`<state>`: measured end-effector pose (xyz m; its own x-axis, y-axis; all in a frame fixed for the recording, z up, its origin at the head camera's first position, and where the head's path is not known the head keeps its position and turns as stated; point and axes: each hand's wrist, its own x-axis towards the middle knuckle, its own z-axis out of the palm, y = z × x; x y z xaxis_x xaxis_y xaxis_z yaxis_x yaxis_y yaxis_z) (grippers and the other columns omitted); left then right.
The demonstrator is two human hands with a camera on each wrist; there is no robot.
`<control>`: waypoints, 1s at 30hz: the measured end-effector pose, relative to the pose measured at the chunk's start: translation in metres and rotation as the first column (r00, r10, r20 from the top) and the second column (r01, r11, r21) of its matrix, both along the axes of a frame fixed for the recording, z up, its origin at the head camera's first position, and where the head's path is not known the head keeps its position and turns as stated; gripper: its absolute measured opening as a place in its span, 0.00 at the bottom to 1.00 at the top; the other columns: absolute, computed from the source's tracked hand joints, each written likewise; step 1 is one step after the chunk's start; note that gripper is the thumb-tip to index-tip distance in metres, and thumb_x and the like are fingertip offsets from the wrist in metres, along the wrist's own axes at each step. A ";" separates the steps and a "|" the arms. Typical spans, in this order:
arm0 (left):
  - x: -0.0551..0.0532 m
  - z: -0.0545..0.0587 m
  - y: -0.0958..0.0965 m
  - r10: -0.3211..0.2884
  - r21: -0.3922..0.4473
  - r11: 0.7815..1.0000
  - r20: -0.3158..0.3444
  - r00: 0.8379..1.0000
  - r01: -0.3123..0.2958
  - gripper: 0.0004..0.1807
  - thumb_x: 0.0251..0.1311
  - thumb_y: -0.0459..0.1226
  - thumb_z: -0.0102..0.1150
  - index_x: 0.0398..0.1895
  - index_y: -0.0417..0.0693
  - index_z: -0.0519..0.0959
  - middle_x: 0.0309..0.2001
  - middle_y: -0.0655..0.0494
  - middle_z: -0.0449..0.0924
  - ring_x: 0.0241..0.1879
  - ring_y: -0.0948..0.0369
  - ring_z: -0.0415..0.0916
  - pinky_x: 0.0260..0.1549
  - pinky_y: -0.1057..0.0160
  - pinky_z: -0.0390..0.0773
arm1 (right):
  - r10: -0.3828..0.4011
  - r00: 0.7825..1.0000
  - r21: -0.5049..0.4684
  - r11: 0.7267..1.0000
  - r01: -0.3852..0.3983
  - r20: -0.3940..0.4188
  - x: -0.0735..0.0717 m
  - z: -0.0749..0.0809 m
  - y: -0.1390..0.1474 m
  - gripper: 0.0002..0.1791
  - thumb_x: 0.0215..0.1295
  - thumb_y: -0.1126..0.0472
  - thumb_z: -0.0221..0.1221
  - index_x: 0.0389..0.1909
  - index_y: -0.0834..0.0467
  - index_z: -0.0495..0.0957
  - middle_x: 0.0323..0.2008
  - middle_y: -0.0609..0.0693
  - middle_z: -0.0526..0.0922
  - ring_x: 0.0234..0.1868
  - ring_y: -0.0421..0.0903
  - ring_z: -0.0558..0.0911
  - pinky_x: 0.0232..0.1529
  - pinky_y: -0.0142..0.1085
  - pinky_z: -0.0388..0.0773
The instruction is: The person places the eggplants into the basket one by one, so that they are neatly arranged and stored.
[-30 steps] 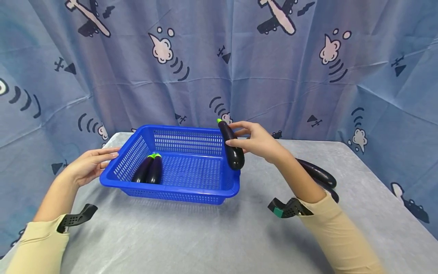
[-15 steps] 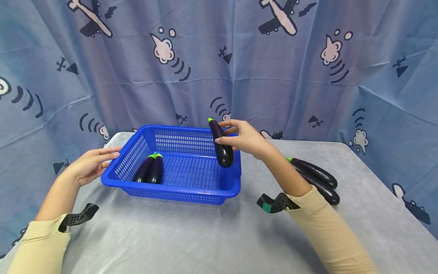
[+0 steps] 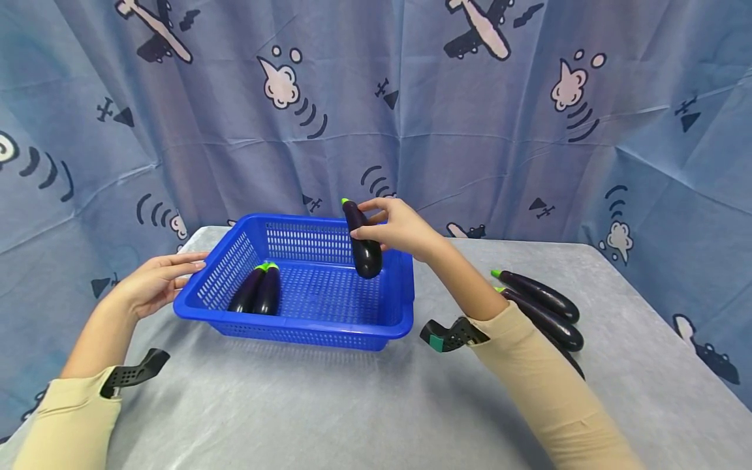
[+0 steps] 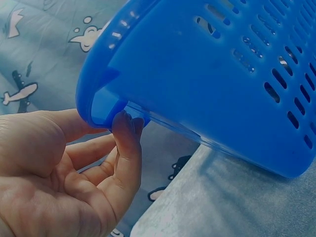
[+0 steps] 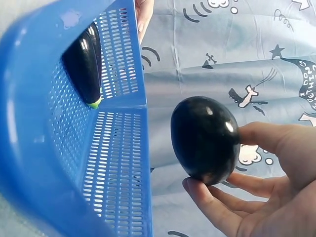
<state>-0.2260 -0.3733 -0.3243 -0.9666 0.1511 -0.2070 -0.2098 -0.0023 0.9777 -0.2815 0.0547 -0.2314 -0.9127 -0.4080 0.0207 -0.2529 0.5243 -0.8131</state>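
Note:
My right hand (image 3: pixel 401 228) pinches a dark purple eggplant (image 3: pixel 367 256) with a green stem, holding it tilted above the right part of a blue plastic basket (image 3: pixel 294 323). Its rounded bottom end faces the camera in the right wrist view, fingers and thumb on either side. At the basket's left end, my left hand (image 3: pixel 154 282) grips the rim; the left wrist view shows fingertips (image 4: pixel 126 126) under the rim's lip. Two eggplants (image 3: pixel 267 294) lie side by side inside the basket, at its left, green stems toward the back.
To the right on the grey-white tabletop (image 3: pixel 282 405) lie several more eggplants (image 3: pixel 543 297), partly covered by my right forearm. A blue curtain (image 3: pixel 352 98) printed with planes and clouds hangs behind the table and round its sides.
My right hand has carried the eggplant leftward, from the basket's right rim to over its inside. More of the eggplants on the table have come into sight. My left hand stays at the rim.

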 end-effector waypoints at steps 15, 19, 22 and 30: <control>0.000 0.000 0.001 -0.007 0.009 1.000 -0.005 1.000 0.007 0.19 0.82 0.36 0.51 0.40 0.69 0.88 0.41 0.64 0.89 0.38 0.63 0.89 0.38 0.64 0.90 | -0.004 0.999 0.006 1.000 0.004 0.035 -0.017 0.001 -0.022 0.33 0.72 0.59 0.67 0.75 0.61 0.69 0.64 0.65 0.80 0.59 0.61 0.85 0.56 0.51 0.87; 0.001 0.001 0.001 -0.003 0.001 1.000 -0.002 1.000 0.003 0.19 0.82 0.36 0.51 0.40 0.70 0.88 0.41 0.64 0.89 0.38 0.63 0.89 0.39 0.64 0.90 | 0.007 0.998 0.004 1.000 -0.007 0.054 -0.021 0.000 -0.029 0.33 0.72 0.60 0.67 0.75 0.62 0.69 0.63 0.66 0.81 0.58 0.60 0.86 0.54 0.50 0.88; 0.001 0.001 0.000 -0.002 0.002 1.000 0.002 1.000 0.002 0.19 0.82 0.36 0.50 0.40 0.69 0.88 0.41 0.64 0.89 0.38 0.63 0.89 0.39 0.64 0.90 | 0.016 0.997 0.007 1.000 -0.016 0.069 -0.024 0.000 -0.035 0.33 0.72 0.61 0.67 0.74 0.62 0.69 0.62 0.66 0.82 0.56 0.60 0.87 0.53 0.48 0.88; 0.000 0.001 0.001 -0.004 0.017 1.000 0.006 1.000 0.004 0.19 0.82 0.36 0.50 0.40 0.68 0.88 0.42 0.64 0.89 0.38 0.63 0.89 0.39 0.64 0.90 | 0.068 0.993 0.009 0.998 -0.069 0.101 -0.033 0.002 -0.048 0.33 0.71 0.63 0.68 0.74 0.62 0.69 0.60 0.65 0.83 0.50 0.59 0.88 0.52 0.49 0.89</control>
